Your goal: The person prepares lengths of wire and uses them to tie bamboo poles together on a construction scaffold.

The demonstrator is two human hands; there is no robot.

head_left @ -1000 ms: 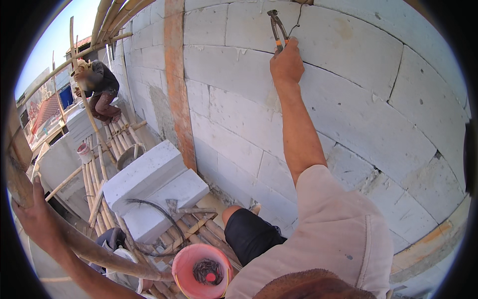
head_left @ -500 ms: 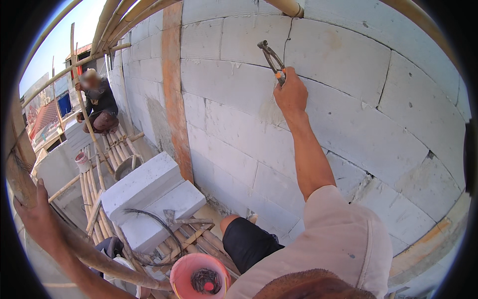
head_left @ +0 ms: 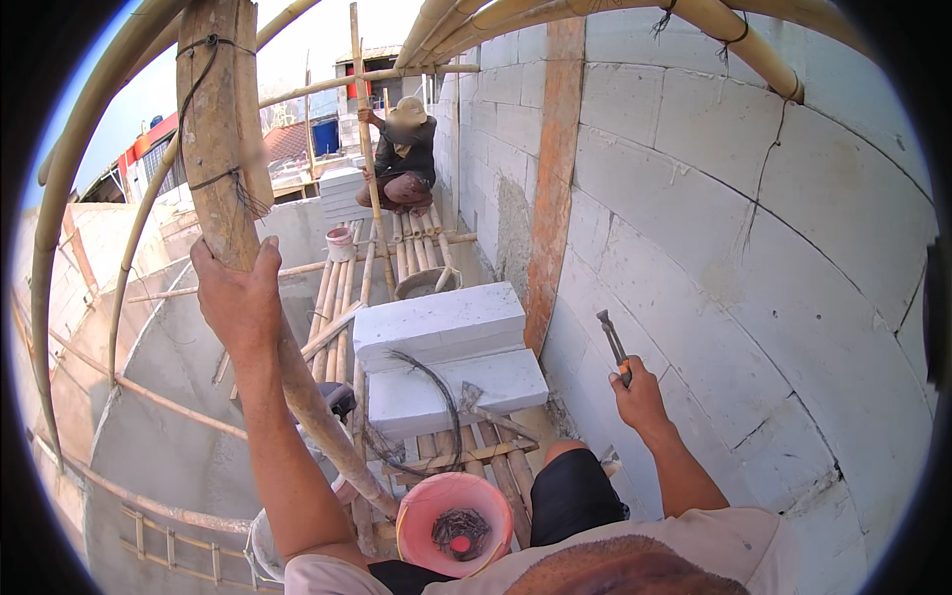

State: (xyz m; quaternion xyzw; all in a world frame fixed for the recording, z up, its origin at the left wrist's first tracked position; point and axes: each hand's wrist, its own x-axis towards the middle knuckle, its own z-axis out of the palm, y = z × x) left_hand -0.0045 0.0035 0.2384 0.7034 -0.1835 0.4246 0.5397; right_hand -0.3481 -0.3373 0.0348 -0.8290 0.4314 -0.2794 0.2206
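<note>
My left hand (head_left: pixel 240 307) is wrapped round an upright timber post (head_left: pixel 218 139) bound with dark wire, at the left. In my right hand (head_left: pixel 643 402) is a pair of pincers (head_left: pixel 613 339) with orange on its grips. The jaws point up, apart from the white block wall (head_left: pixel 684 238). A twisted wire (head_left: pixel 762 183) hangs down that wall from a bamboo pole (head_left: pixel 759 55), well above the pincers. By my knees stands a pink bucket (head_left: pixel 409 531) with many loose nails or wire bits (head_left: pixel 458 526) and a red round piece inside.
Two large white blocks (head_left: pixel 436 322) lie ahead on a bamboo platform (head_left: pixel 486 451). Bent black wire (head_left: pixel 441 382) and a hammer-like tool (head_left: pixel 494 412) rest against them. Farther off, another person (head_left: pixel 402 164) squats holding a bamboo pole. Bamboo scaffolding (head_left: pixel 61 238) curves along the left.
My right hand has come down and away from the hanging wire with the pincers. My view has swung left, bringing the post my left hand holds more fully into sight.
</note>
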